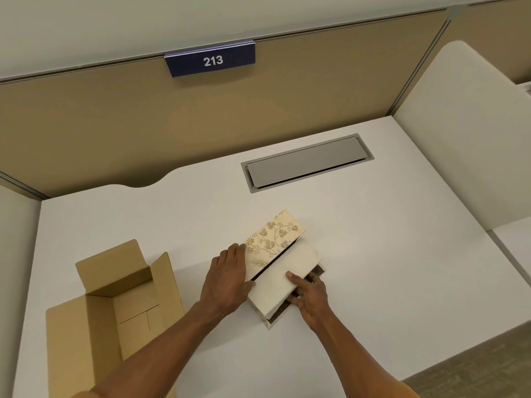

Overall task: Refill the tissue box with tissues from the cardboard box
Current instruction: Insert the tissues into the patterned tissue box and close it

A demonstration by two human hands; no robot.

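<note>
The tissue box point(273, 239) lies on the white desk with its floral beige lid swung up and open. A cream stack of tissues point(283, 278) rests tilted in the box's opening, its near end raised above the rim. My left hand point(227, 278) grips the near edge of the lid. My right hand point(309, 293) holds the stack at its near right side, thumb on top. The brown cardboard box point(115, 305) stands open at the left of the desk; its inside looks empty.
A grey cable hatch point(307, 162) is set into the white desk point(373, 254) behind the tissue box. Tan partition walls with a sign reading 213 point(212, 60) close the back. A white side panel point(465, 133) stands at the right.
</note>
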